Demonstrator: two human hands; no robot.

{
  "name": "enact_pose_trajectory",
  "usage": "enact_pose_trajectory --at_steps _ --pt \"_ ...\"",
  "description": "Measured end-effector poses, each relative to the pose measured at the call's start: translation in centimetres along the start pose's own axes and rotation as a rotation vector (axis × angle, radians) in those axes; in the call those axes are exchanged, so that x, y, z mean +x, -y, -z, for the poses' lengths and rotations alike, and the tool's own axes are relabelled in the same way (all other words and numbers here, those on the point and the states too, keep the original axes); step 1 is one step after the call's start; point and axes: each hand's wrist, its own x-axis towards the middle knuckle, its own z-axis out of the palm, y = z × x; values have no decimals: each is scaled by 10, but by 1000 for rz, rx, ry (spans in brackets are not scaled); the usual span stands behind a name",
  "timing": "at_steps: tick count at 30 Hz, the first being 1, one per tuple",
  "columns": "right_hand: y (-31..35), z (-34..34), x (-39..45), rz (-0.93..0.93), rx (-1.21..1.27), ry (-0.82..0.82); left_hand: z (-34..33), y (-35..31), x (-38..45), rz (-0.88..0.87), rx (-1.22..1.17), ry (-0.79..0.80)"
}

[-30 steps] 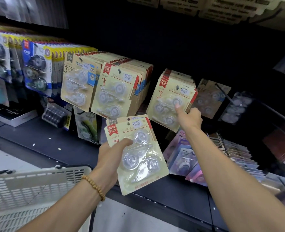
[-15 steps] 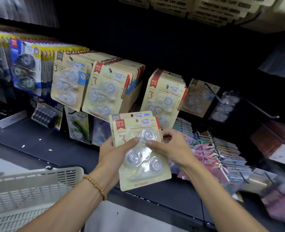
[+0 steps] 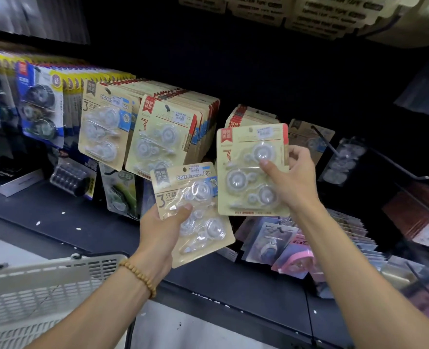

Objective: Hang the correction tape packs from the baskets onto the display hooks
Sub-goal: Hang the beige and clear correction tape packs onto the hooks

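Observation:
My right hand [image 3: 294, 177] pinches a beige correction tape pack with a red corner label [image 3: 243, 170], held upright in front of a hanging stack of the same packs [image 3: 246, 117]. My left hand [image 3: 160, 230] grips a second beige pack printed "Correction Tape" [image 3: 203, 222], tilted, lower and to the left. Two full rows of beige packs [image 3: 158, 137] hang on hooks to the left. A bare black hook [image 3: 397, 165] juts out at the right.
A white plastic basket [image 3: 44, 293] sits at the lower left below the dark shelf ledge [image 3: 233, 280]. Blue and yellow tape packs [image 3: 39, 104] hang at far left. Pink and purple carded items [image 3: 296, 250] stand in a row on the lower shelf at right.
My right hand has taken the front pack off the pile in my left hand and lifted it up and right toward the hanging stack. A different pack now shows in my left hand.

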Motion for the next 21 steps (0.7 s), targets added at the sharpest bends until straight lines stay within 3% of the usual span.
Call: enact_pose_trajectory --at_steps 15,21 --pt "-11 -15 0 -16 -26 -142 20 -3 5 2 0 -64" --pt "-30 -28 24 -127 -50 -149 23 -3 7 -15 3 -53"
